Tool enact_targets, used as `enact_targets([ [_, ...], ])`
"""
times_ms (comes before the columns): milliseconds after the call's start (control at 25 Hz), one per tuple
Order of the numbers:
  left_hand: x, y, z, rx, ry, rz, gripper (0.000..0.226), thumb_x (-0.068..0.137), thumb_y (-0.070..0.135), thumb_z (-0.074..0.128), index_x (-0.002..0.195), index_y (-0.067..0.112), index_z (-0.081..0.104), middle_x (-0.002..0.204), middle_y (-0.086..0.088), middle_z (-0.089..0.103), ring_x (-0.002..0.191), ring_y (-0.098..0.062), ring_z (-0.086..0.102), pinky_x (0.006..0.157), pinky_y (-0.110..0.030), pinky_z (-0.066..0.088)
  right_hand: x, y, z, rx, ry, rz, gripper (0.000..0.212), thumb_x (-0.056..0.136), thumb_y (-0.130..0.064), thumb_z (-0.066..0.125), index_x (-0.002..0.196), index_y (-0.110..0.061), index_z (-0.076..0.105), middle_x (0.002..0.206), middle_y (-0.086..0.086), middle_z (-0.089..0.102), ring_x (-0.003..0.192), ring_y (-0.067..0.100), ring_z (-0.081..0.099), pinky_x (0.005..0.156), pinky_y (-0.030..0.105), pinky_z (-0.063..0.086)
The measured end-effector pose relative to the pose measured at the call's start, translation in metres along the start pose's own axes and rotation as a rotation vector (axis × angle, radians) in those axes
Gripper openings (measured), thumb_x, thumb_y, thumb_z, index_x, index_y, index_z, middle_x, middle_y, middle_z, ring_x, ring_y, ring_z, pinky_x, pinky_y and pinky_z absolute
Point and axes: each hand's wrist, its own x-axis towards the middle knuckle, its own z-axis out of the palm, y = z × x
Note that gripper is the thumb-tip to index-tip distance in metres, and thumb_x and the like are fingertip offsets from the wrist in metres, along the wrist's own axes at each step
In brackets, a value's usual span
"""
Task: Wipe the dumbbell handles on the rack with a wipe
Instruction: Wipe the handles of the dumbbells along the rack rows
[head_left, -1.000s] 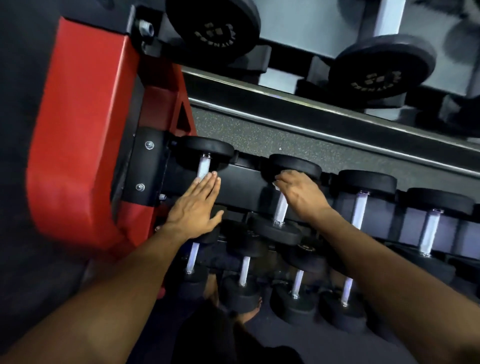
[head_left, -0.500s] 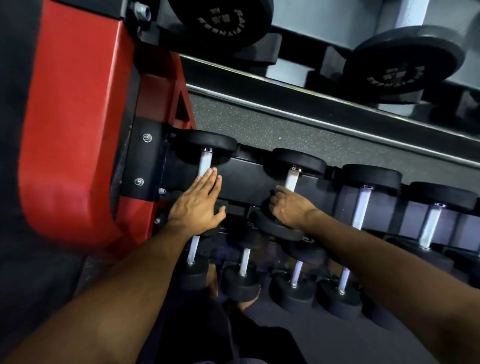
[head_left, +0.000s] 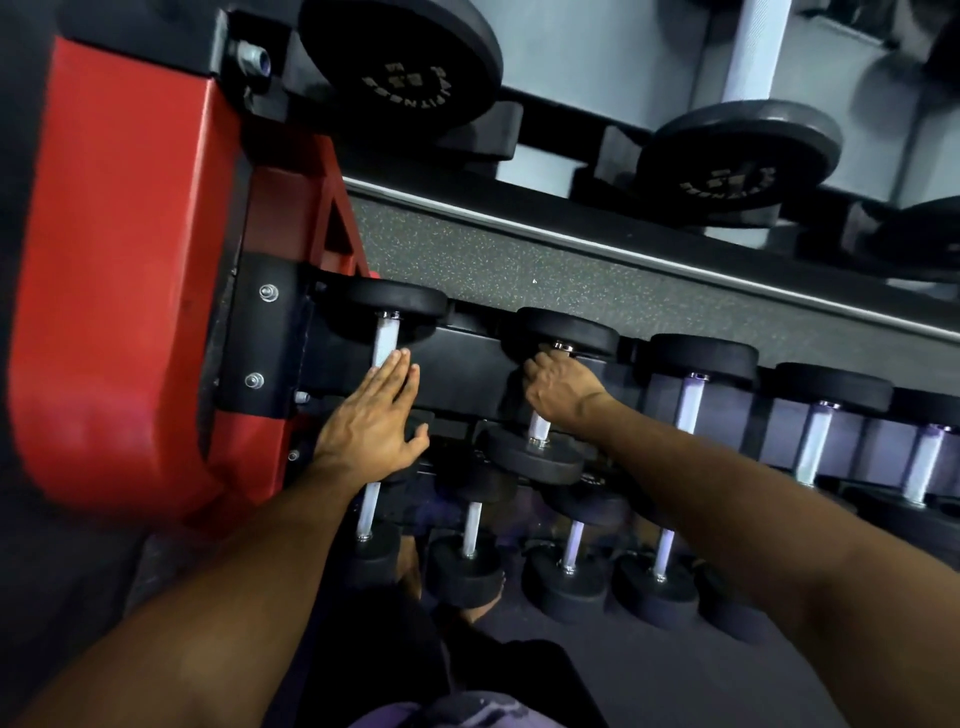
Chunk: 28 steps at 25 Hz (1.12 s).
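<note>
Black dumbbells with pale handles lie in rows on a black rack (head_left: 467, 364). My right hand (head_left: 558, 387) curls round the far end of the second dumbbell's handle (head_left: 540, 428) on the upper row, just under its far head. No wipe shows; the fingers hide whatever is under them. My left hand (head_left: 371, 415) lies flat with straight fingers over the first dumbbell's handle (head_left: 386, 338) and the rack bar beside it.
A red rack upright (head_left: 119, 270) stands at the left. More dumbbells (head_left: 691, 400) fill the upper row to the right and a lower row (head_left: 470, 530) sits beneath. Large dumbbell heads (head_left: 400, 57) hang on a higher shelf. My bare foot shows on the floor.
My right hand slid down the second handle to its near end, then back up to the far end. My left hand stayed flat in place.
</note>
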Motion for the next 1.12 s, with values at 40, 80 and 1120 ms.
enact_targets([
  [40, 0.000, -0.001, -0.001, 0.001, -0.001, -0.002, 0.084, 0.085, 0.050, 0.038, 0.150, -0.003, 0.038, 0.162, -0.021, 0.026, 0.153, -0.026, 0.019, 0.122, -0.044, 0.028, 0.000, -0.002, 0.002, 0.020, -0.020, -0.001, 0.035, 0.098, -0.016, 0.036, 0.107, -0.011, 0.070, 0.110, 0.009, 0.066, 0.104, 0.029, 0.058, 0.112, 0.042, 0.030],
  [80, -0.001, -0.001, -0.001, 0.001, -0.003, -0.006, 0.084, 0.085, 0.050, 0.037, 0.150, -0.002, 0.038, 0.162, -0.021, 0.026, 0.153, -0.026, 0.019, 0.122, -0.044, 0.028, 0.000, -0.008, 0.002, 0.057, -0.057, -0.019, 0.036, 0.098, -0.015, 0.035, 0.109, -0.010, 0.068, 0.111, 0.010, 0.064, 0.106, 0.030, 0.056, 0.115, 0.044, 0.024],
  [1120, -0.001, -0.002, 0.003, 0.053, -0.020, 0.006, 0.081, 0.090, 0.054, 0.032, 0.155, 0.006, 0.030, 0.165, -0.018, 0.017, 0.155, -0.024, 0.006, 0.126, -0.040, 0.013, -0.015, -0.032, 0.023, 2.448, 0.095, 1.012, 0.047, 0.095, -0.028, 0.019, 0.072, -0.006, 0.053, 0.057, 0.009, 0.062, 0.055, 0.026, 0.056, 0.053, 0.026, 0.046],
])
